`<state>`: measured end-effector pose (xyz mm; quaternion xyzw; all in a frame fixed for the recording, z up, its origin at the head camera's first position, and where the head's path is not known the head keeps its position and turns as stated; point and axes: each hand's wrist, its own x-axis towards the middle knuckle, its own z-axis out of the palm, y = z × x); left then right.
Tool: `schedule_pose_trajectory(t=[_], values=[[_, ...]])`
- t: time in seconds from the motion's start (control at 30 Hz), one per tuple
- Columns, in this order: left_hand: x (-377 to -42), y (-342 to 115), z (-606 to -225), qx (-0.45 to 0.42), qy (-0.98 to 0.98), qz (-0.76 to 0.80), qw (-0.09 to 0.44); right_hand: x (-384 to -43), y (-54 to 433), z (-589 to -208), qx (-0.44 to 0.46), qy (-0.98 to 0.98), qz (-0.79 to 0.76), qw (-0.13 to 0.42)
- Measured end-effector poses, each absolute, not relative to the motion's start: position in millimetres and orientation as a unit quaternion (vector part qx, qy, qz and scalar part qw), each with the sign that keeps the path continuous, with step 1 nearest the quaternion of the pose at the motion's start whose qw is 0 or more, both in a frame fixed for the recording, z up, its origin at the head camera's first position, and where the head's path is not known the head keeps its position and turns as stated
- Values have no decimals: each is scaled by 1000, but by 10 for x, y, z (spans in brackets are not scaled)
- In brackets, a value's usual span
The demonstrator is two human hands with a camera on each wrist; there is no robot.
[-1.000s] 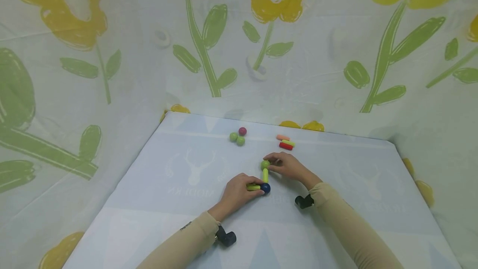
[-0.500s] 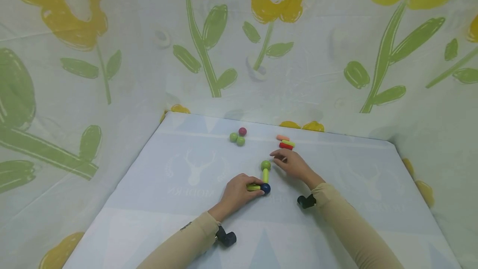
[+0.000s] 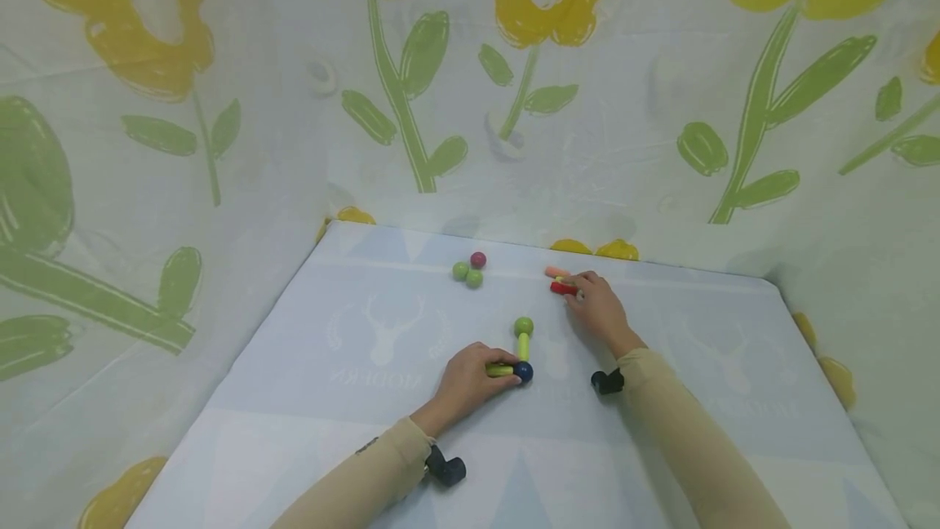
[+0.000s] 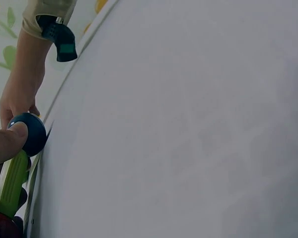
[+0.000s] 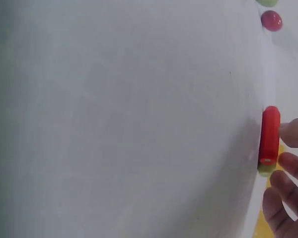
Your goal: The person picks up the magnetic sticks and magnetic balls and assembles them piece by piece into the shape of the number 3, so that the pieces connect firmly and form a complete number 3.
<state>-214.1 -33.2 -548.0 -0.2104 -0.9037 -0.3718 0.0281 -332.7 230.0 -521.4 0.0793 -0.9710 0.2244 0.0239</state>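
While the left hand (image 3: 470, 382) pinches a glossy dark-blue ball (image 3: 524, 371), the right hand (image 3: 599, 310) is at a red cylindrical rod (image 3: 562, 288) near the tabletop (image 3: 294, 366)'s far edge. Its grip is unclear.

The corner ball (image 3: 523, 372) is deep navy blue, and the two sticks meeting it, the side stick (image 3: 501, 370) and the far stick (image 3: 524, 347), are both yellow-green. The end ball (image 3: 524, 326) is leaf green; the bottom ball (image 4: 2, 226) in the left wrist view is dark red. Farther back sit two green balls (image 3: 474, 278) and a crimson ball (image 3: 478, 260), plus a bright red stick (image 3: 562, 288), a yellow-green stick (image 3: 560, 278) and a salmon stick (image 3: 556, 272). The tablecloth (image 3: 294, 398) mixes pale blue-grey with white, printed with triangles, stag heads and lettering. The backdrop (image 3: 624, 104) is whitish, patterned with yellow and golden flowers on green, leafy stems. The sleeves (image 3: 367, 472) are beige.
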Motion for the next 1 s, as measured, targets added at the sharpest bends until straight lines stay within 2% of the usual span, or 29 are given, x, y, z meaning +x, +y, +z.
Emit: schedule_pose_trajectory(t=[0.33,0.77,1.0], values=[[-2141,-326,-5478,-211,-903,-373,26,-3378,2268,-5206,70,-970,232,-10],[-2138,-328,-5466,-203,-906,-372,20,-3348,2164,-5062,97,-963,214,-129],[-2138,-329,-5467,-204,-904,-374,22,-3295,2115,-5075,94,-958,231,-141]])
